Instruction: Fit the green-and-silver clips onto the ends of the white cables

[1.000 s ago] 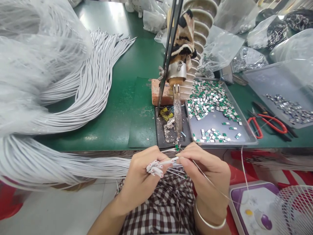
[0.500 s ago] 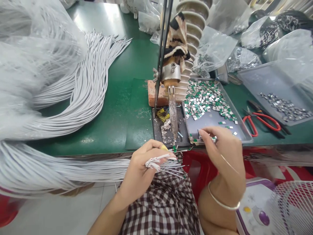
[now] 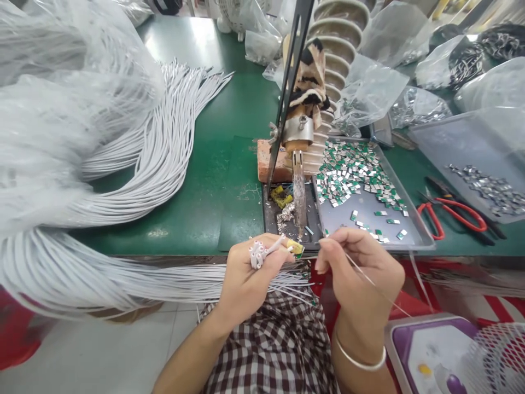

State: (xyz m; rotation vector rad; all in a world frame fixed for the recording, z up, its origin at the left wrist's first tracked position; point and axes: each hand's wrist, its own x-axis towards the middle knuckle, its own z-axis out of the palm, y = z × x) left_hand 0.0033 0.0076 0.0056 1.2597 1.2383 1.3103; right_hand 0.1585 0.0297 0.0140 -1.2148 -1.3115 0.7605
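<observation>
My left hand (image 3: 246, 284) is closed round the cut ends of several white cables (image 3: 257, 255). One cable crosses over its thumb, and a finger wears a yellow finger cot (image 3: 293, 246). By that fingertip shows a small green circuit board (image 3: 301, 254); how it sits against the cable is hidden. My right hand (image 3: 361, 273) pinches a thin solder wire (image 3: 404, 311), its end pointing left towards the board. Just above both hands, a soldering iron (image 3: 299, 202) hangs tip down from a clamp, over a black tray (image 3: 268, 221) with solder scraps and a yellow sponge (image 3: 281, 196).
A metal tray (image 3: 414, 227) of small green boards stands right of the iron. Red-handled pliers (image 3: 461, 210) and a tray of metal parts (image 3: 435, 137) lie further right. A brick (image 3: 266, 161) and ribbed duct (image 3: 340, 33) stand behind. White cable bundles (image 3: 164, 164) fill the left.
My right hand has moved left from the board tray's front edge to beside my left hand. The left thumb now presses forward by the finger cot. The view has shifted slightly.
</observation>
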